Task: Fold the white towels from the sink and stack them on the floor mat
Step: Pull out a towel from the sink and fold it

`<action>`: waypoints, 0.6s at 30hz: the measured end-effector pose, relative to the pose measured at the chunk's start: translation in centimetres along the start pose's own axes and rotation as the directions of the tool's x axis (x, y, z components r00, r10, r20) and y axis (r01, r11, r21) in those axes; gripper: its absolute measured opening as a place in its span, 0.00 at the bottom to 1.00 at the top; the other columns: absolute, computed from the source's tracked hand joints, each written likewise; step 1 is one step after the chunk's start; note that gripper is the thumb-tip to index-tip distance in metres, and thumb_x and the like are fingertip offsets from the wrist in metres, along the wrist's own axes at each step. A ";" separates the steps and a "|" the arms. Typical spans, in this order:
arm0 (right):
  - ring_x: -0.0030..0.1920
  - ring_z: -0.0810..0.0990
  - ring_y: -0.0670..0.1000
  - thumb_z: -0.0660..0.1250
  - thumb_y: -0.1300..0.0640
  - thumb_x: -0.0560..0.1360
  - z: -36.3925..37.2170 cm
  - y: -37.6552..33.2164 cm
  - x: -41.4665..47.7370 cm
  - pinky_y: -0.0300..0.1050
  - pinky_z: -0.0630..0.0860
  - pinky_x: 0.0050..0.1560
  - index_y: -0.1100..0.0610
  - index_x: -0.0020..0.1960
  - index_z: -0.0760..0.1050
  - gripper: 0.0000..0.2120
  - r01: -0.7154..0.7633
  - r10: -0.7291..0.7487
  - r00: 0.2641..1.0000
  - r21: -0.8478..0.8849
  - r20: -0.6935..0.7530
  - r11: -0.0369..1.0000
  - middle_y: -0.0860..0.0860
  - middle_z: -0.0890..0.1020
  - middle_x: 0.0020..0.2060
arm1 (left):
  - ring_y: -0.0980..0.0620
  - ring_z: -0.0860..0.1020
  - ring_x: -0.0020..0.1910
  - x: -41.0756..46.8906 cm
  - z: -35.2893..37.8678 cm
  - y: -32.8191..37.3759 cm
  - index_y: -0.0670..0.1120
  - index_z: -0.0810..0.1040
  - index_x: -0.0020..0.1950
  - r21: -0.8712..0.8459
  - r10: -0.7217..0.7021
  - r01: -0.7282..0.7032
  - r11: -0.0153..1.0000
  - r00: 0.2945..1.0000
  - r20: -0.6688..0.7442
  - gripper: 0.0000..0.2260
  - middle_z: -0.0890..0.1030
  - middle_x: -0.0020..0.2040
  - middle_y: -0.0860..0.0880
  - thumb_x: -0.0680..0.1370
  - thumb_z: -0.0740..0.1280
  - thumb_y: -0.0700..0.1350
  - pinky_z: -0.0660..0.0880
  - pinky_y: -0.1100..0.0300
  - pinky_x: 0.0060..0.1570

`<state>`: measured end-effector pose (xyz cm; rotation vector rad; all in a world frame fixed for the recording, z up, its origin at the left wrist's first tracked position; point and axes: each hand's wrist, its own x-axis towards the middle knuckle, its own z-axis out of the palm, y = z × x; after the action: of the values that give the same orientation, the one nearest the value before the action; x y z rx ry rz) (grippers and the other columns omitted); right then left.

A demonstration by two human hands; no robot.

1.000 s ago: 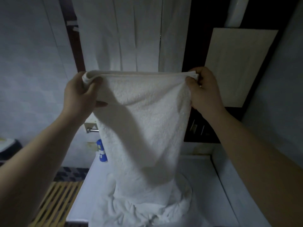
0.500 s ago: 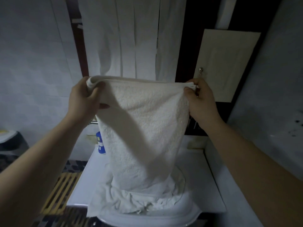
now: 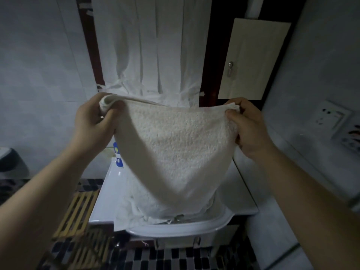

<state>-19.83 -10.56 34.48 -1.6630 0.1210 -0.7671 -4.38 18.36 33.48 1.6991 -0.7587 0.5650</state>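
A white terry towel [image 3: 179,149] hangs in the air above the white sink [image 3: 218,223]. My left hand [image 3: 93,123] grips its upper left corner, bunched in the fingers. Its upper right corner is pinched between thumb and fingers of my right hand [image 3: 247,125]. The top edge sags slightly between both hands. The towel's lower end reaches down onto more crumpled white towels [image 3: 132,213] lying in the sink basin, which it partly hides. A wooden slatted floor mat [image 3: 78,213] lies on the floor left of the sink.
A blue and white bottle [image 3: 118,156] stands at the sink's back left. White curtains [image 3: 152,51] hang behind. A pale cabinet door [image 3: 253,59] is at upper right, a wall socket [image 3: 329,115] on the right wall. The floor has dark checked tiles [image 3: 175,258].
Both hands have come lower and slightly closer with the towel still held. The view has tipped down, showing more of the sink front and the floor.
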 end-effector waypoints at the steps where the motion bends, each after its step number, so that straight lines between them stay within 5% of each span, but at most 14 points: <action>1: 0.42 0.80 0.48 0.63 0.65 0.78 0.1 -0.5 -0.5 0.45 0.76 0.43 0.49 0.43 0.79 0.13 -0.004 0.003 1.000 0.050 0.012 0.999 0.46 0.81 0.39 | 0.42 0.75 0.33 -0.4 -0.3 0.3 0.44 0.79 0.47 -0.035 0.008 -0.009 0.999 1.000 -0.006 0.05 0.77 0.38 0.36 0.78 0.65 0.42 0.76 0.45 0.33; 4: 0.40 0.80 0.48 0.61 0.67 0.78 0.1 -1.1 -2.1 0.42 0.76 0.41 0.54 0.43 0.78 0.12 -0.025 0.015 0.998 0.145 0.069 0.989 0.47 0.81 0.37 | 0.48 0.70 0.29 -1.7 -1.3 1.0 0.33 0.75 0.46 -0.204 -0.004 0.005 0.979 1.000 0.006 0.13 0.71 0.34 0.31 0.76 0.66 0.45 0.69 0.54 0.24; 8: 0.37 0.80 0.48 0.61 0.67 0.77 0.1 -0.9 -4.0 0.39 0.76 0.37 0.55 0.43 0.78 0.11 -0.110 0.084 0.984 0.160 0.156 0.981 0.48 0.80 0.36 | 0.42 0.67 0.32 -3.4 -2.2 0.7 0.36 0.74 0.40 -0.400 -0.026 0.077 0.913 0.991 0.132 0.16 0.68 0.34 0.31 0.74 0.68 0.50 0.65 0.44 0.20; 10: 0.35 0.80 0.47 0.58 0.69 0.78 0.3 -0.4 -4.7 0.39 0.76 0.34 0.56 0.44 0.76 0.13 -0.174 0.144 0.972 0.154 0.187 0.973 0.48 0.80 0.34 | 0.41 0.68 0.33 -4.1 -2.5 0.2 0.47 0.78 0.37 -0.385 -0.064 0.130 0.914 0.982 0.179 0.10 0.69 0.34 0.35 0.74 0.68 0.52 0.66 0.40 0.20; 14: 0.30 0.78 0.46 0.58 0.68 0.79 0.9 1.5 -5.7 0.37 0.72 0.26 0.56 0.46 0.76 0.11 -0.324 0.299 0.934 0.111 0.197 0.940 0.48 0.79 0.32 | 0.49 0.69 0.27 -5.8 -2.6 -1.4 0.53 0.83 0.40 -0.330 -0.117 0.204 0.922 0.958 0.264 0.08 0.74 0.30 0.50 0.73 0.68 0.55 0.62 0.57 0.20; 18: 0.22 0.67 0.46 0.59 0.67 0.79 1.0 5.3 -6.3 0.32 0.58 0.20 0.55 0.46 0.75 0.10 -0.413 0.401 0.891 0.016 0.211 0.910 0.50 0.71 0.28 | 0.49 0.69 0.28 -7.6 -1.8 -4.3 0.44 0.82 0.43 -0.235 -0.163 0.261 0.936 0.916 0.367 0.15 0.73 0.33 0.37 0.74 0.67 0.56 0.65 0.61 0.24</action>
<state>-22.43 -8.08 27.05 -1.5764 0.2897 -0.2762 -6.28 22.30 25.72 1.6032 -0.8393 -0.0003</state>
